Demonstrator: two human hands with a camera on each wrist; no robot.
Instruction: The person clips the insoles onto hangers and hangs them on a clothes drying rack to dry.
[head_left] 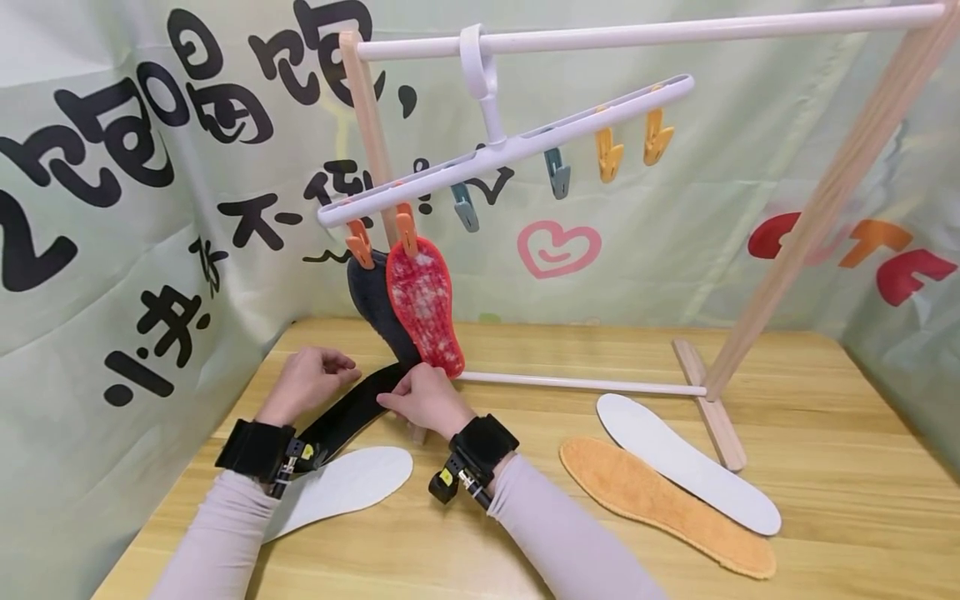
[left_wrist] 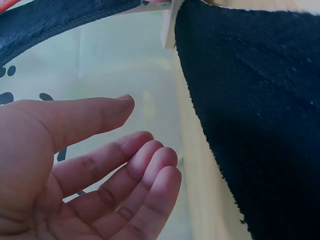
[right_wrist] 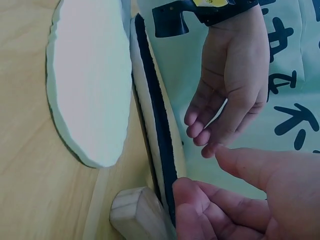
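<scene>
Across the worktop (head_left: 525, 542), seen from the head, a black insole (head_left: 356, 408) is lying between the hands, its near end disappearing under the left wrist gear. The left hand (head_left: 311, 383) is holding nothing, while the right hand (head_left: 429, 400) is resting its fingertips by the insole's far end. Just beyond, a red insole (head_left: 422, 300) is hanging from an orange clip and partly covering a dark grey insole (head_left: 371, 296). The left sleeve is hiding one end of a white insole (head_left: 356, 483); an orange insole (head_left: 667, 508) is lying to the right.

From the left wrist, the thumb and loosely bent fingers are leaving a wide gap, apart from the black insole, which the frame is cutting off.

From the right wrist, the black insole is showing edge-on behind a wooden foot (right_wrist: 132, 212). Thumb and fingers are standing apart; whether they are touching it, I cannot tell.
</scene>
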